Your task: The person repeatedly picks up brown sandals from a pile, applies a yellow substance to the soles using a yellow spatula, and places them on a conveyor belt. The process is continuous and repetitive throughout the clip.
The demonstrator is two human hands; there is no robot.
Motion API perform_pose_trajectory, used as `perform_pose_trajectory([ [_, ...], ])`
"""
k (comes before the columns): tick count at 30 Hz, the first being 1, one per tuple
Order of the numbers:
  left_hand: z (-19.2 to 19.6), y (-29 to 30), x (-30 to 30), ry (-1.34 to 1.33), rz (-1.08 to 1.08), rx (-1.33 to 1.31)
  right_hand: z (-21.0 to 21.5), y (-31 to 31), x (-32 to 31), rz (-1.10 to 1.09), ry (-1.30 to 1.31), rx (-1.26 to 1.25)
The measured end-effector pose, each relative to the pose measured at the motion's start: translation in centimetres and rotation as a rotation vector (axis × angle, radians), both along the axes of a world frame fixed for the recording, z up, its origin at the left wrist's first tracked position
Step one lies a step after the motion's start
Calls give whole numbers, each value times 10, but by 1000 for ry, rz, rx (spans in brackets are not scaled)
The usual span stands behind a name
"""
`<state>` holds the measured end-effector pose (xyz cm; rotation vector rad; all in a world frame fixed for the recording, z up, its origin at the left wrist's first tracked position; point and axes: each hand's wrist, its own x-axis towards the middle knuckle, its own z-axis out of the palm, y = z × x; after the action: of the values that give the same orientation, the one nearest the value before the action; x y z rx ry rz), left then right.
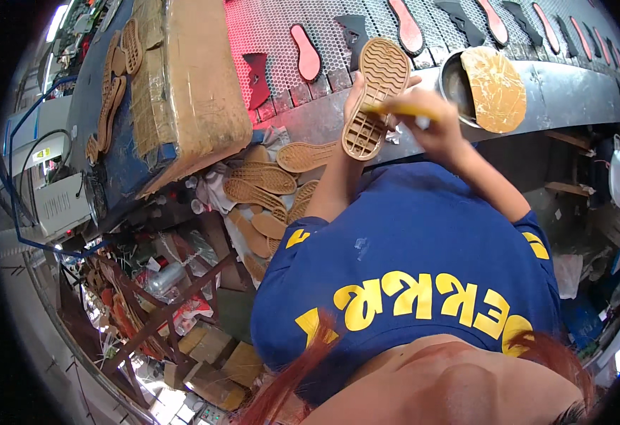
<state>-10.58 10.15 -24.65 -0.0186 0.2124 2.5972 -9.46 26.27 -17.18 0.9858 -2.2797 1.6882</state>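
From my end of the link, I have the left hand (354, 94) behind a tan sole (383, 69), gripping it with digits showing at both edges. The sole is raised before the metal edge (296, 110) of the mesh conveyor (276, 39), wavy tread toward my camera. My right hand (439, 129) has its fingers curled around a yellow-handled tool (415, 109), blurred, its end over the sole's middle; I cannot tell whether it touches. Just right, a round metal bowl (453, 81) sits partly under a tan board (494, 88). Pink-topped shoe pieces (306, 54) line the belt; loose soles (264, 178) lie piled left of the torso, near a taped carton (204, 85).
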Motion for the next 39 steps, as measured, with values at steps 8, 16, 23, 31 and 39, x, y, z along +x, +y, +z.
perform_pose_trajectory([
  [8,-2,1,-4,-136,107,-50,-27,-6,-10,70,-512,-196],
  [16,-42,-27,-53,11,275,-258,-74,74,-16,-465,-568,-536],
  [23,-94,-258,-228,-187,593,-112,-75,114,-33,-406,-487,-440],
  [31,-173,-125,19,-144,494,-2393,-117,122,10,-622,-533,-347],
  [39,-162,-82,139,-1011,451,-2323,-169,152,0,-742,-657,-219],
])
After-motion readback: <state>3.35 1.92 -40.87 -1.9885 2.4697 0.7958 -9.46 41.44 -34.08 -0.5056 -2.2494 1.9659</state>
